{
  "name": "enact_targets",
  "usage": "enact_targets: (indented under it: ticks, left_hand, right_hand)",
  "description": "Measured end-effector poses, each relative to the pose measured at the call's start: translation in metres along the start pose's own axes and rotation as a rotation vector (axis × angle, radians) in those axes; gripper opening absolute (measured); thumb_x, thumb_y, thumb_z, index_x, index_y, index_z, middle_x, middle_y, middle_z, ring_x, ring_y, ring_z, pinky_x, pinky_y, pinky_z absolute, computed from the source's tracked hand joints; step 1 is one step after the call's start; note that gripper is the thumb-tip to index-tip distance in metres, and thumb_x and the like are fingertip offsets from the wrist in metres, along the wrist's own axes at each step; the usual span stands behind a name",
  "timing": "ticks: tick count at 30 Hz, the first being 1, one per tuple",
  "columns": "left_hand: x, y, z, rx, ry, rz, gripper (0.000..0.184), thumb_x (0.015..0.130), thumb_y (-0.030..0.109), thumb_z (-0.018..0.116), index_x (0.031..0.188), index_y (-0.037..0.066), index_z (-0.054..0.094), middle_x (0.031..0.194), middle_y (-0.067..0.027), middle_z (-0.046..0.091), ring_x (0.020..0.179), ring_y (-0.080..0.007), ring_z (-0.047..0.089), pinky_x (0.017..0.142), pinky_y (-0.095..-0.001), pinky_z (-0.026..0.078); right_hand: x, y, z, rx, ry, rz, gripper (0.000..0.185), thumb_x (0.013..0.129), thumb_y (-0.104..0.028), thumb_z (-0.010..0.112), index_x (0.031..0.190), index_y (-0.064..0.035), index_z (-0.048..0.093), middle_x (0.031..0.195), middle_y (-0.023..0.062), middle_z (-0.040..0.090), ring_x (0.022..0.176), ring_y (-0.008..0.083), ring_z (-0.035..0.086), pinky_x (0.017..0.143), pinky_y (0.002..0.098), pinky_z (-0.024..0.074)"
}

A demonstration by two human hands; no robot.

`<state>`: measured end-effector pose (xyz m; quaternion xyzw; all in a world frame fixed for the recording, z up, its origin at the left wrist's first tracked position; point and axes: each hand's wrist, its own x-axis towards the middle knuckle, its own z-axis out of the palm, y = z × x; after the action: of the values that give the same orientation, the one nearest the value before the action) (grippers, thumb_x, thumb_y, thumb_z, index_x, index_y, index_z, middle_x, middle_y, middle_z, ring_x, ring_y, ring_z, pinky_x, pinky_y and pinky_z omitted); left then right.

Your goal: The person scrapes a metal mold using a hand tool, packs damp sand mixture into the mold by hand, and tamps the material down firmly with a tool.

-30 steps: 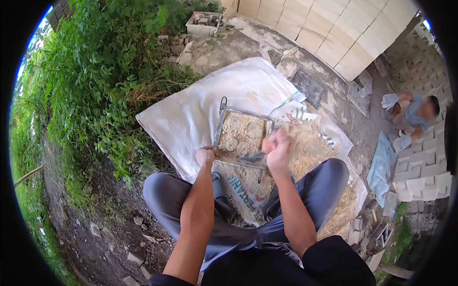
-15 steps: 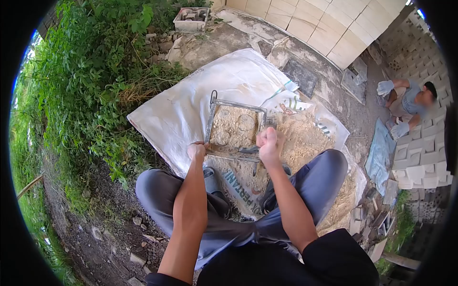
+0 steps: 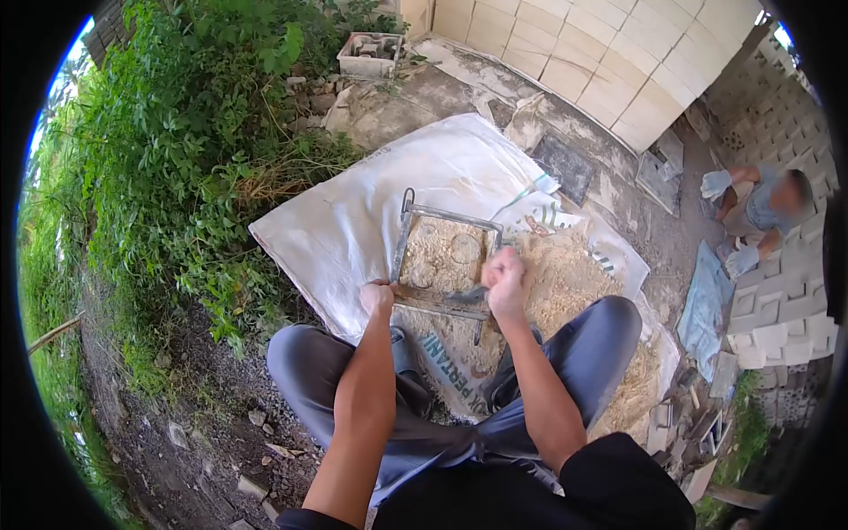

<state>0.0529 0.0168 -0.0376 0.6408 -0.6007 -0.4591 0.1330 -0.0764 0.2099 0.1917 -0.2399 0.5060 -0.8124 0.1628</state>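
A square metal mold frame (image 3: 452, 215) with wire loops at its corners lies on a white sack (image 3: 353, 203) in front of my knees. Pale, crumbly sandy mix (image 3: 435, 254) fills it, with round marks on the surface. My left hand (image 3: 377, 299) is closed on the frame's near left corner. In a fist, my right hand (image 3: 505, 276) holds a small trowel (image 3: 465, 296), its dark blade low over the near edge of the frame. The fingers hide the trowel's handle.
Loose sandy mix (image 3: 565, 265) is heaped right of the frame. Green plants (image 3: 194, 159) crowd the left. A plastic crate (image 3: 369, 55) stands at the back. A gloved person (image 3: 764, 208) sits at right beside stacked pale blocks (image 3: 773, 309) and a blue sheet (image 3: 704, 309).
The view has shifted slightly, so the frame and sack appear lower and further right. Both hands keep their grips. The mix surface near the frame's left side looks a little more level.
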Motion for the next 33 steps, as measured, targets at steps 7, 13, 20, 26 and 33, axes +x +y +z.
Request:
enact_targets:
  ticks: [7, 13, 20, 26, 33]
  left_hand:
    - [-0.027, 0.023, -0.022, -0.144, -0.149, -0.167, 0.027, 0.072, 0.009, 0.078, 0.096, -0.001, 0.069, 0.078, -0.0104, 0.068, 0.063, -0.0178, 0.064, 0.052, -0.0295, 0.054]
    - [-0.018, 0.010, -0.016, -0.119, -0.107, -0.105, 0.028, 0.070, 0.009, 0.079, 0.094, 0.000, 0.070, 0.077, -0.0104, 0.068, 0.065, -0.0177, 0.065, 0.052, -0.0305, 0.055]
    - [-0.024, 0.006, -0.010, -0.177, -0.102, -0.115, 0.024, 0.070, 0.009, 0.079, 0.090, 0.000, 0.071, 0.080, -0.0107, 0.069, 0.065, -0.0173, 0.065, 0.055, -0.0305, 0.055]
    - [-0.024, 0.006, -0.017, -0.197, -0.119, -0.126, 0.022, 0.073, 0.015, 0.077, 0.091, 0.003, 0.072, 0.081, -0.0112, 0.069, 0.067, -0.0171, 0.065, 0.059, -0.0287, 0.055]
    - [-0.005, -0.010, -0.008, -0.425, -0.237, -0.190, 0.020, 0.081, 0.014, 0.070, 0.097, 0.001, 0.070, 0.085, -0.0095, 0.067, 0.070, -0.0201, 0.065, 0.057, -0.0337, 0.057]
  right_hand:
    - [-0.012, 0.028, 0.010, -0.048, -0.069, -0.057, 0.048, 0.094, -0.025, 0.040, 0.050, -0.0105, 0.030, 0.045, -0.0029, 0.028, 0.037, 0.0074, 0.026, 0.037, 0.0264, 0.0171]
    - [-0.001, -0.022, 0.047, 0.020, -0.041, -0.002, 0.049, 0.093, -0.025, 0.042, 0.048, -0.0088, 0.033, 0.044, -0.0029, 0.031, 0.038, 0.0061, 0.026, 0.036, 0.0264, 0.0169]
    - [-0.013, 0.040, 0.058, -0.198, -0.195, -0.144, 0.042, 0.091, -0.019, 0.040, 0.051, -0.0107, 0.030, 0.046, -0.0021, 0.028, 0.038, 0.0066, 0.025, 0.035, 0.0264, 0.0150]
    - [-0.010, 0.036, 0.069, 0.057, -0.176, -0.258, 0.045, 0.094, -0.023, 0.040, 0.053, -0.0104, 0.028, 0.047, -0.0026, 0.027, 0.038, 0.0061, 0.025, 0.035, 0.0270, 0.0154]
    - [0.003, 0.026, 0.087, -0.061, -0.129, -0.042, 0.051, 0.095, -0.027, 0.043, 0.050, -0.0053, 0.036, 0.046, -0.0026, 0.036, 0.042, 0.0062, 0.031, 0.041, 0.0275, 0.0216]
